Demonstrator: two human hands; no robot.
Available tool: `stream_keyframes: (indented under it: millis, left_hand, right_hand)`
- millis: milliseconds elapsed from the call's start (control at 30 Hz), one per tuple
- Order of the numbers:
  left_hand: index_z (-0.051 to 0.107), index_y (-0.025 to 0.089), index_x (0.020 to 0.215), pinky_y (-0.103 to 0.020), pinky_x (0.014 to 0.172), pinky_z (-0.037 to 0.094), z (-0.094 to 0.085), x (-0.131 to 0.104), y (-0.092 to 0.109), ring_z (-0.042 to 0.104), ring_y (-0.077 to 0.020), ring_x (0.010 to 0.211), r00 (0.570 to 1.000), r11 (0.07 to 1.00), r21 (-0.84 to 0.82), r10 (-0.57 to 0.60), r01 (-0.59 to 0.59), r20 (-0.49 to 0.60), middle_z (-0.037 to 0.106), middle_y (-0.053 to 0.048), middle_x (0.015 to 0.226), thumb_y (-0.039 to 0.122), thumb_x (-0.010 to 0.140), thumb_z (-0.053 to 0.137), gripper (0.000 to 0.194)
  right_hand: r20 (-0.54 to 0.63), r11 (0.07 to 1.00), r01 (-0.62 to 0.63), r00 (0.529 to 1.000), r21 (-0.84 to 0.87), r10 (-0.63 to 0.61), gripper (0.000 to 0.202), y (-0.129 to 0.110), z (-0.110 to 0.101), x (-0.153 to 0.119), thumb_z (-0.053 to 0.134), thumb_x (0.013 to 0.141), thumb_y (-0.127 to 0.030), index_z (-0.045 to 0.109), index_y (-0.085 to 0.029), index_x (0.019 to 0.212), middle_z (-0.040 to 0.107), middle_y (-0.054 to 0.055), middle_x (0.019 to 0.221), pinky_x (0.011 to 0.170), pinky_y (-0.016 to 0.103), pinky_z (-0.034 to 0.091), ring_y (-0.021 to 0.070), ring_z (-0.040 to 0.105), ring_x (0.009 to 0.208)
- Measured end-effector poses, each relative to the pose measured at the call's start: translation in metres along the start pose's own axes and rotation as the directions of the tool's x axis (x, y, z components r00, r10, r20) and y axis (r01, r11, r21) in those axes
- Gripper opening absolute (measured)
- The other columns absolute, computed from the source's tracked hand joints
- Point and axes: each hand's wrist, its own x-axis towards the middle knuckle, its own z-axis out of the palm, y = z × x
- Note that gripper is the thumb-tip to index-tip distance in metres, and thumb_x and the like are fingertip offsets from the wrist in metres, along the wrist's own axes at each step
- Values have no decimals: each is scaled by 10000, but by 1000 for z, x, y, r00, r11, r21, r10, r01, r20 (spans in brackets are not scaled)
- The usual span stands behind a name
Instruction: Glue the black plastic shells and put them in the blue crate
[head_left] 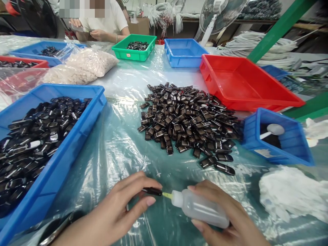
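Near the bottom middle, my left hand [128,201] pinches a small black plastic piece [152,191] between thumb and fingers. My right hand [220,205] is wrapped round a translucent squeeze bottle [205,208] lying nearly level. Its thin yellow tip [167,195] points left and meets the right end of the black piece. Beyond both hands, a heap of similar black pieces [179,119] is spread on the plastic-covered table [107,143].
A blue tray [84,136] of black parts stands at left. Right of the heap are a red tray [230,82], a small blue bin [294,147] with a scoop and a white cloth [294,191]. A person [107,20] sits across the table.
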Motion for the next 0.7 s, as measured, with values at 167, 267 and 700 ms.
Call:
stream_keyframes:
  millis: [167,267,700]
  left_hand:
    - [442,379,1303,-286,900,434,-4,-2,4,533,-190,1065,998,1000,-26,-5,7,60,518,-14,1146,233,1022,360,327]
    - [399,403,1336,-294,898,439,-4,-2,3,532,-194,1065,998,1000,-10,-26,26,57,496,-15,1177,230,1024,361,358]
    - [448,418,1267,-272,826,458,0,0,-5,560,-180,994,997,997,-11,78,-78,-29,530,5,1112,178,998,430,361]
  right_hand:
    - [20,999,30,999,-33,-29,459,-1,-2,2,672,767,-189,572,-384,1171,692,-1,987,620,242,572,219,697,884]
    - [58,999,49,997,-2,-49,493,-2,-5,3,655,776,-158,546,-377,1205,683,-12,1000,629,206,566,186,682,890]
    - [61,999,-40,997,36,37,512,-8,-6,2,644,779,-154,558,-420,1208,680,-3,1009,585,179,562,181,674,878]
